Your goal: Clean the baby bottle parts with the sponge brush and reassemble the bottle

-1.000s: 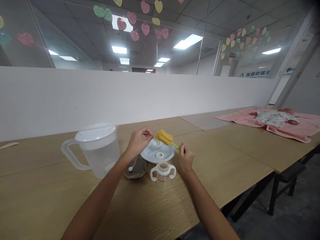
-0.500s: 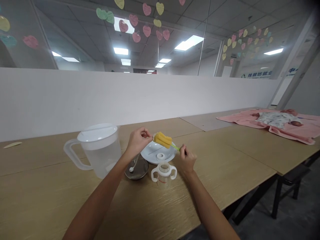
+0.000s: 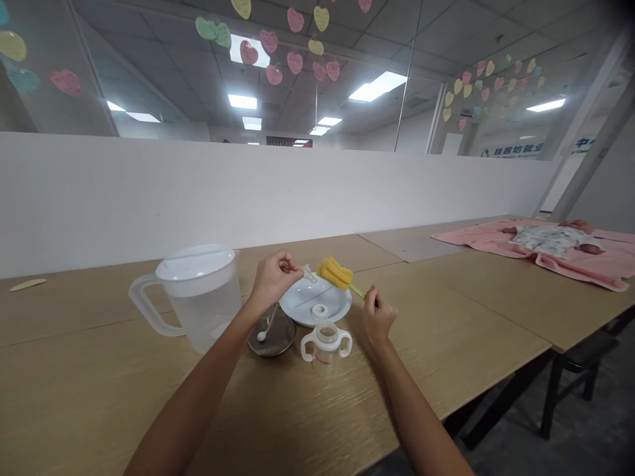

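My left hand pinches a small translucent bottle nipple between thumb and fingers, above the left part of a white plate. A yellow sponge bottle brush is tilted over the plate's far right side; my right hand is closed round its green handle. Brush and nipple are a little apart. On the plate lies a white bottle ring. Nearer to me stands an uncapped clear baby bottle with two white handles. A white straw with a weighted end rests on a dark dish.
Left of the dish stands a large lidded plastic pitcher with water in it. A baby-like figure lies on a pink blanket at the table's far right. A low white wall runs behind the table, and a dark stool stands at right.
My right hand has moved right, drawing the sponge head away from the nipple. The nipple now shows free of the sponge in my left hand.
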A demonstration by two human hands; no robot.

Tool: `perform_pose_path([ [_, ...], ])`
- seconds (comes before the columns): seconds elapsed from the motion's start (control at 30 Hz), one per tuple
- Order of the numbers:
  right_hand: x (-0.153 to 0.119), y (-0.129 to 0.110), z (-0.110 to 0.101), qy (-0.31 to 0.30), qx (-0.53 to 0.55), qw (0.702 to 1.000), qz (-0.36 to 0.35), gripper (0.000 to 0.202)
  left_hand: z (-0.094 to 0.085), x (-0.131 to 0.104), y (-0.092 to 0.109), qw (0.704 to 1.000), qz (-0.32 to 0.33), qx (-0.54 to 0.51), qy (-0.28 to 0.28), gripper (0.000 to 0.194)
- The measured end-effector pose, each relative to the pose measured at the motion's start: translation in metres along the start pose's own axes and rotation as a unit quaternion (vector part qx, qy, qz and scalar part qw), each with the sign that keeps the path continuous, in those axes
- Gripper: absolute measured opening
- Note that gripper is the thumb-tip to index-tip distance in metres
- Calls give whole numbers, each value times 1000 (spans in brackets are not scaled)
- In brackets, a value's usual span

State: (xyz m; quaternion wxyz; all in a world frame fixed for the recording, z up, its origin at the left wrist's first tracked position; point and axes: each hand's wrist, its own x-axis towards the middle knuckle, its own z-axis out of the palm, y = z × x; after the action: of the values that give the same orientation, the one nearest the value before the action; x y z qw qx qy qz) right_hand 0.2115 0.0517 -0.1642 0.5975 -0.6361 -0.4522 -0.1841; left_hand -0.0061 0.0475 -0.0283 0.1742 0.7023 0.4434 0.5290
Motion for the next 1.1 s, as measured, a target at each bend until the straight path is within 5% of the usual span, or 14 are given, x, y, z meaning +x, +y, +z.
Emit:
perform_pose_path([
  [0.27,-5,1,6,-46,-57,997,-32,58,-5,-3,15,982,-111,-140,-65,24],
  [0.4,-6,3,8,-48,-64,995,-54,56,-4,-1,12,980,-108,-151,-65,24],
  [0.63,-7,2,8,-55,-48,994,-85,56,0,2,-5,999,4,49,1,12],
  [0.97,-7,3,7,-69,-28,994,-81,58,-3,-2,2,974,61,214,47,8],
  [1.1,-7,3,6,-62,-10,995,-83,57,-11,-1,8,944,84,319,17,10],
])
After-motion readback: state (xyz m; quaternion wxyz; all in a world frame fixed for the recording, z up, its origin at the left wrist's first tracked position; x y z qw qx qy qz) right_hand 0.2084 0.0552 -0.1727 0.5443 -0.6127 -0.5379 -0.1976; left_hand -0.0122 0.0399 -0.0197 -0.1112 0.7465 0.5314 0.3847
